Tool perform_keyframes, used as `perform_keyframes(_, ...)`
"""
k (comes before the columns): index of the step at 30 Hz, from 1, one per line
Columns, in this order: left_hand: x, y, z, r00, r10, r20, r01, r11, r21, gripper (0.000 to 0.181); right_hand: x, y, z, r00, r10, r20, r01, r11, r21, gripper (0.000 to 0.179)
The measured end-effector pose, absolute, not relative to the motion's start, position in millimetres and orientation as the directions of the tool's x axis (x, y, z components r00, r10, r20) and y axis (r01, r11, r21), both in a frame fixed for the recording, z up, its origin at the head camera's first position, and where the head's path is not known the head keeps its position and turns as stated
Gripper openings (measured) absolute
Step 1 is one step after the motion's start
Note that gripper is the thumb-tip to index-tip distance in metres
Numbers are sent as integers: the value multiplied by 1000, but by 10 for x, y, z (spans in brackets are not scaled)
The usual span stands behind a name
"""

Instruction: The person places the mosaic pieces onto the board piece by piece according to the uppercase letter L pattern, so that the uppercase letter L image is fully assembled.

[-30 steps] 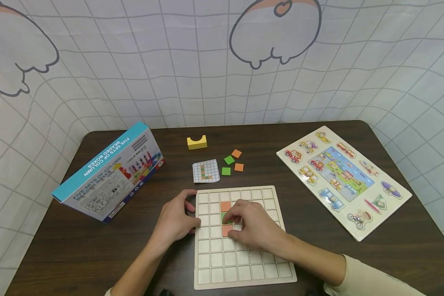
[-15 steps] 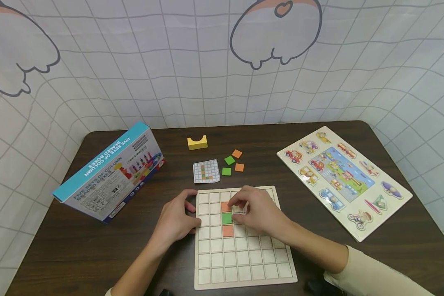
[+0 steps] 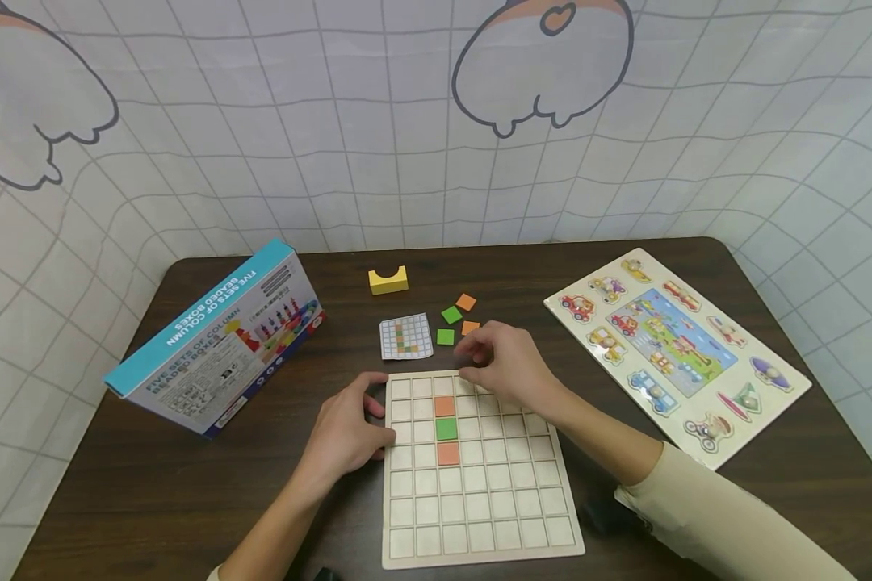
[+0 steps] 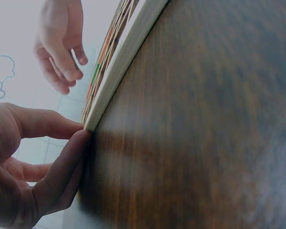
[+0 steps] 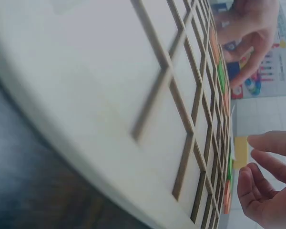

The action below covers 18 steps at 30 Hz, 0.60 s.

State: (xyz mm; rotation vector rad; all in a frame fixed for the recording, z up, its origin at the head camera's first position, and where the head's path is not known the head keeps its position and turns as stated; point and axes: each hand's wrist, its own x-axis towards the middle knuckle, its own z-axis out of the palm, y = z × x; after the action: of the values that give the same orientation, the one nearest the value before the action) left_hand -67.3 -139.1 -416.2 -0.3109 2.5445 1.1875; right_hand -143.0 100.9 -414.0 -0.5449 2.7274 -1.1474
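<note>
A pale wooden grid board point(image 3: 450, 508) lies on the table. In one of its columns sit an orange tile point(image 3: 444, 406), a green tile point(image 3: 446, 428) and another orange tile point(image 3: 447, 453). My left hand point(image 3: 345, 428) holds the board's left edge near its far corner; in the left wrist view the thumb and a finger meet at the rim. Over the board's far edge hovers my right hand point(image 3: 509, 363), its fingers loosely bent with nothing between them. Its fingertips are close to a loose orange tile point(image 3: 469, 328), which the hand partly overlaps in the head view.
Beyond the board lie two loose green tiles point(image 3: 446, 336), another orange tile point(image 3: 466, 302) and a small pattern card point(image 3: 405, 336). A yellow arch block point(image 3: 388, 281) stands behind them. At left is a toy box point(image 3: 221, 347), at right a picture puzzle board point(image 3: 698, 436).
My right hand has left the green tile in its cell and moved away, over the board's far edge toward the loose tiles. My left hand stays at the board's edge.
</note>
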Motion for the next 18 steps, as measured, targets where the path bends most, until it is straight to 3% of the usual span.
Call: perform_keyframes(18, -659, -1388, -4165, -937, -53, -345, -299, 629, 718, 75, -1711, 806, -4179, -926, -377, -3, -274, 678, -682, 26)
